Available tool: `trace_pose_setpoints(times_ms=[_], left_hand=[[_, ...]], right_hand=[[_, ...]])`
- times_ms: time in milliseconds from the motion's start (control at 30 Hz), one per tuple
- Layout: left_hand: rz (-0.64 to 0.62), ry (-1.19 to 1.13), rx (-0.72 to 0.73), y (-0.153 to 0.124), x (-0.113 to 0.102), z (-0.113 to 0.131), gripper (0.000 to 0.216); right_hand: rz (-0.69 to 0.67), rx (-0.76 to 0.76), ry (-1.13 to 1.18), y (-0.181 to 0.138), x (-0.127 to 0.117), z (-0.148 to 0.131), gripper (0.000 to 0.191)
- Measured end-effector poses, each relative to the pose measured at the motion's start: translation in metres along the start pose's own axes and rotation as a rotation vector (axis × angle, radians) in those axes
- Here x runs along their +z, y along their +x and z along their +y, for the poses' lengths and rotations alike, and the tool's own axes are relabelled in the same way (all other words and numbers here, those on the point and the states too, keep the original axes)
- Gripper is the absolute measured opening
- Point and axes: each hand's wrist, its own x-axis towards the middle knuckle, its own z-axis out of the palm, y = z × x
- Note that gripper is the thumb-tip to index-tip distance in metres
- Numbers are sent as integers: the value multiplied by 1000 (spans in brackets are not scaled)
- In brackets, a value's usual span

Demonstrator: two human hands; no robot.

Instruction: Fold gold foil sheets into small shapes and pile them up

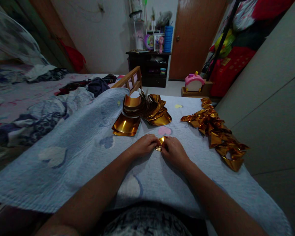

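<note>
Gold foil piece, small and shiny, sits between the person's two hands, low over the blue blanket. From the left hand, curled fingers pinch its left edge; the right hand has its fingers closed over the other edge, fingertips nearly meeting across it. Beyond lie loose gold sheets, and crumpled gold pieces trail off to the right.
</note>
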Motion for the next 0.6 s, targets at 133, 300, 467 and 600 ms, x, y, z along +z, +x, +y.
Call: trace_pose_setpoints(times_ms=[133,300,467,600], left_hand=[[-3,-17,2,0,-1,0,19],[4,-4,10,-2,0,1,10],[17,28,19,-1,3,1,9],[2,39,25,-2,3,3,7]], right_hand=[[6,-9,2,0,1,2,9],[0,-13,14,1,2,3,8],[-12,11,40,0,0,2,3],[-37,-35,81,-2,-2,0,11]])
